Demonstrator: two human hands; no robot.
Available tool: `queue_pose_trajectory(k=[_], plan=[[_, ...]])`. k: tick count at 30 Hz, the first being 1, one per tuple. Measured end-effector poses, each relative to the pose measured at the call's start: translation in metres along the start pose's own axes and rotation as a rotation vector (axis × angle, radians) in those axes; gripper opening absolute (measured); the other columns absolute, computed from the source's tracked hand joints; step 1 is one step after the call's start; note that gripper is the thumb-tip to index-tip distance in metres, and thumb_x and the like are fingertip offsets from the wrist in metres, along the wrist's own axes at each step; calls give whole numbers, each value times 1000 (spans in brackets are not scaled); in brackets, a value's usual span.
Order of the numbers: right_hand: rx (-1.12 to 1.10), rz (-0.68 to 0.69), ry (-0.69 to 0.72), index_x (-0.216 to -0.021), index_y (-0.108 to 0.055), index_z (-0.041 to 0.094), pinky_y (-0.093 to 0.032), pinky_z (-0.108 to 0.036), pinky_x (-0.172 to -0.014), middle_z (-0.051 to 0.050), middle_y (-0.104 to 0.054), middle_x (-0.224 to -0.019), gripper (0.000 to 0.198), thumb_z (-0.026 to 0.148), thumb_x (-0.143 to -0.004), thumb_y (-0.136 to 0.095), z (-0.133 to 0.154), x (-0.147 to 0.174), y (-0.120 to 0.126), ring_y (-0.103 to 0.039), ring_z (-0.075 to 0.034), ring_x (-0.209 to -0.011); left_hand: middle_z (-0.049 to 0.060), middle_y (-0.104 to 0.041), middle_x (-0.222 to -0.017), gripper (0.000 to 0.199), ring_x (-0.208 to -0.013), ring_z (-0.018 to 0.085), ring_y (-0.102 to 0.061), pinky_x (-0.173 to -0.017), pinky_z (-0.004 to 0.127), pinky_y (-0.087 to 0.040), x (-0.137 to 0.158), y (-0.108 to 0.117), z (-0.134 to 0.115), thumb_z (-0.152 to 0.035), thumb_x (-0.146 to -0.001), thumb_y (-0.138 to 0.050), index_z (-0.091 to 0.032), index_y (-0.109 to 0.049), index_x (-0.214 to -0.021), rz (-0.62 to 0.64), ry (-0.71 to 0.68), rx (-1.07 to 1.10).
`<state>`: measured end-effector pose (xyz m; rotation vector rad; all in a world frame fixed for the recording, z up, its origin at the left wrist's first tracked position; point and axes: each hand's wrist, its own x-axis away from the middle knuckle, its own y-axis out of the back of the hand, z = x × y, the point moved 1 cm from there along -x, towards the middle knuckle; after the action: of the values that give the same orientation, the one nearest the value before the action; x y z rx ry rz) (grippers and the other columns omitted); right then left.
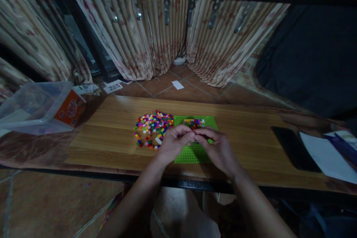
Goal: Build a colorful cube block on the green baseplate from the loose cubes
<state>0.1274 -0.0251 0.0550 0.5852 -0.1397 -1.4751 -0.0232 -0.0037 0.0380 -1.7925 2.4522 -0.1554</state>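
Observation:
My left hand (175, 142) and my right hand (216, 147) meet fingertip to fingertip over a green studded baseplate (192, 155). Both are closed in a pinch; whatever small piece lies between the fingertips is hidden. Just beyond the fingers, a low row of coloured toy bricks (198, 122) stands on the far part of the plate. My hands cover the middle of the plate. Left of it, touching or nearly touching its edge, a heap of small loose bricks (156, 122) in many colours spreads over the wooden board (111, 130).
A clear plastic bin (36, 113) with an orange label stands at the far left. To the right lie a black flat object (295, 148), perhaps a phone or tablet, and white paper (326, 156). The table's dark front edge (192, 183) runs below my forearms.

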Motion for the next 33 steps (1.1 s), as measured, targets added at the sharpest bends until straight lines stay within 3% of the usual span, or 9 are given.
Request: queue_pose_trajectory(k=[4,8,12,16,23,28,33], plan=[[82,-125,-83,-87,-73,21,-49,-31,-70,-5,-72,-86,26,43,-81,-59,-14,3,15,-65,-19,-74,0,-63,-68,22,-60,9,-55,-58,21,-46,-3,-7,3,-37,-80,-62,-16,-62,-81,-31,0,-46],[200,-296,-242,-80,-72,18,-47,-29,-61,-7,-72,-75,33,49,-77,-61,-35,2,30,-63,-20,-65,-1,-61,-69,20,-61,10,-54,-57,21,-45,-6,-2,7,-36,-82,-58,-16,-62,-82,-155,-62,-150],[235,-312,-294,-77,-72,18,-44,-29,-59,-6,-72,-72,31,47,-77,-60,-44,-2,27,-63,-20,-64,0,-64,-76,13,-70,12,-59,-65,23,-47,-8,5,13,-29,-81,-58,-17,-62,-86,-266,-99,-272],[220,-345,-320,-77,-71,19,-43,-28,-59,-5,-73,-73,29,45,-77,-59,-41,-9,16,-64,-19,-65,2,-68,-84,14,-78,15,-63,-72,26,-49,-8,6,18,-28,-82,-56,-19,-63,-90,-270,-112,-427],[302,-349,-284,-76,-71,20,-43,-28,-60,-4,-71,-73,23,39,-77,-58,-37,-14,11,-62,-17,-62,0,-67,-77,20,-65,14,-62,-61,25,-47,-6,4,16,-25,-83,-54,-20,-61,-101,-255,-89,-562],[110,-280,-299,-74,-71,18,-43,-27,-58,-3,-70,-68,30,45,-78,-57,-46,-12,12,-60,-17,-61,-1,-66,-73,23,-61,14,-60,-57,25,-45,-6,3,12,-23,-82,-54,-19,-59,-105,-248,-61,-564],[-134,-317,-404,-72,-70,17,-43,-26,-54,-2,-68,-65,28,45,-69,-66,-54,-16,9,-57,-15,-56,0,-67,-73,25,-63,14,-61,-58,25,-45,-6,2,10,-22,-82,-54,-18,-59,-106,-260,-53,-566]])
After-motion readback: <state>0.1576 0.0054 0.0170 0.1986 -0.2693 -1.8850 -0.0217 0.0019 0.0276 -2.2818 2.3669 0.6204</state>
